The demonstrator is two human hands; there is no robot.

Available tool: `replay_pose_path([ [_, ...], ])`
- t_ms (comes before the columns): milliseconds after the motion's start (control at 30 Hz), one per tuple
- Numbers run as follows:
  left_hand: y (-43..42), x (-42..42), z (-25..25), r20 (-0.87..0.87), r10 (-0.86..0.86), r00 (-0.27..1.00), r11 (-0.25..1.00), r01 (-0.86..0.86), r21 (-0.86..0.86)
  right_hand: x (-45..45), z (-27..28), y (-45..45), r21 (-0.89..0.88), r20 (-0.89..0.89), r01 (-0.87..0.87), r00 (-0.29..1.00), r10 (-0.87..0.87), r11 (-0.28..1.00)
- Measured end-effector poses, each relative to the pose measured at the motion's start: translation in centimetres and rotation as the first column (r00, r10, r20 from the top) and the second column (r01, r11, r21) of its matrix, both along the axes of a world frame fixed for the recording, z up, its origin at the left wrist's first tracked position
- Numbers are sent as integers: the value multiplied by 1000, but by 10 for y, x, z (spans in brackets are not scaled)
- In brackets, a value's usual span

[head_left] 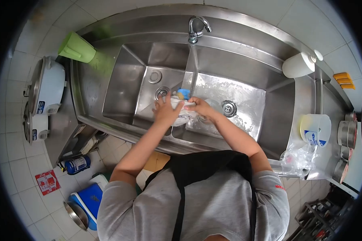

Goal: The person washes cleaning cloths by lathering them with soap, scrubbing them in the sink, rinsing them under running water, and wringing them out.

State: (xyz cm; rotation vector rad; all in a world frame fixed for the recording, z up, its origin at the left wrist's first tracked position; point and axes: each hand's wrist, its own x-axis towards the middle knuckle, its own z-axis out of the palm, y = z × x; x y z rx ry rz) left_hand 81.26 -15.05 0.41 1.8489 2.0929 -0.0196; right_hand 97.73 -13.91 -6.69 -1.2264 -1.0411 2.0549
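Observation:
My left hand (165, 110) lies with its fingers spread on a white cloth (184, 114) over the divider between the two sink basins. From the other side, my right hand (201, 108) pinches the cloth's edge. A blue and yellow item (183, 94) sits just beyond the cloth, against the divider. Beside my right hand, a clear round object (213, 105) rests in the wet right basin (245, 96), partly hidden by the hand. The left basin (124, 80) has a drain near my left fingers.
A faucet (195, 32) stands behind the divider. At the left is a green pitcher (78, 49); at the right are a white soap bottle (298, 65), a clear tub (315, 129) and a crumpled plastic bag (299, 160). Rice cookers (50, 86) stand far left.

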Motion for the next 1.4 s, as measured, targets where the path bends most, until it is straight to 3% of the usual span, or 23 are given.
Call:
replay_pose_path([
  [33, -6, 5, -1, 22, -84, 996, 971, 77, 227, 11, 9, 4, 113, 53, -92, 995, 86, 989],
  [100, -6, 6, -17, 122, -144, 982, 937, 95, 337, 41, -9, 24, 22, 119, -251, 962, 247, 968],
  [167, -7, 8, -25, 188, -192, 963, 892, 91, 443, 67, -66, 43, 36, 420, -320, 864, 277, 947],
  [267, -6, 12, -26, 177, -200, 964, 896, 107, 431, 77, -218, 58, 135, 712, -802, 487, 506, 582],
  [333, -4, 11, -24, 276, -150, 949, 928, 39, 370, 62, -216, 40, 125, 852, -845, 360, 381, 520],
  [400, -1, 11, -22, 302, -127, 945, 934, 11, 358, 56, -243, 23, 73, 874, -569, 432, 221, 819],
  [467, -1, 13, -22, 251, -133, 959, 921, 25, 389, 38, -297, 3, 87, 932, -296, 361, 27, 951],
  [533, 0, 14, -23, 196, -106, 975, 925, 24, 379, 26, -288, -15, -165, 973, -672, 10, 231, 722],
  [600, 5, 11, -24, 232, -93, 968, 930, 2, 366, 21, -265, -20, -47, 987, -567, 101, 127, 822],
  [667, 3, 8, -31, 301, -88, 949, 931, -29, 363, 31, -275, -11, -83, 981, -565, 98, 167, 821],
  [800, 0, 7, -31, 274, -97, 957, 921, -18, 390, 63, -283, 27, -37, 961, -607, 195, 194, 794],
  [833, -1, 9, -25, 331, -58, 942, 947, -54, 318, 69, -261, 31, 25, 955, -605, 251, 160, 796],
  [933, -3, 10, -22, 70, -61, 996, 932, 32, 361, 79, -165, 32, 241, 875, -546, 480, 64, 802],
  [1067, 1, 26, 5, 38, -120, 992, 892, 92, 442, 105, -79, 39, 512, 573, -337, 819, -23, 790],
  [1100, 3, 40, 23, 101, -260, 960, 865, 185, 467, 106, -38, 36, 517, 457, -246, 889, -21, 820],
  [1133, 11, 53, 23, 316, -328, 890, 903, 198, 380, 107, -5, 38, 593, 513, -318, 857, -44, 740],
  [1167, 21, 67, 21, 517, -362, 775, 926, 233, 298, 109, 31, 35, 640, 467, -278, 881, -75, 716],
  [1233, 34, 99, 13, 638, -159, 754, 973, 230, -29, 114, 89, 29, 644, 341, -145, 934, -112, 751],
  [1267, 40, 113, 7, 583, -143, 799, 969, 233, -81, 120, 107, 30, 654, 271, -73, 952, -143, 753],
  [1333, 67, 134, -7, 727, -115, 677, 957, 273, -102, 140, 122, 26, 592, 79, 174, 959, -272, 787],
  [1367, 72, 147, -8, 891, 103, 443, 957, 201, -210, 151, 128, 25, 545, -15, 295, 939, -343, 785],
  [1400, 80, 160, -4, 840, -74, 537, 977, 208, -47, 159, 127, 24, 455, -97, 449, 883, -459, 769],
])
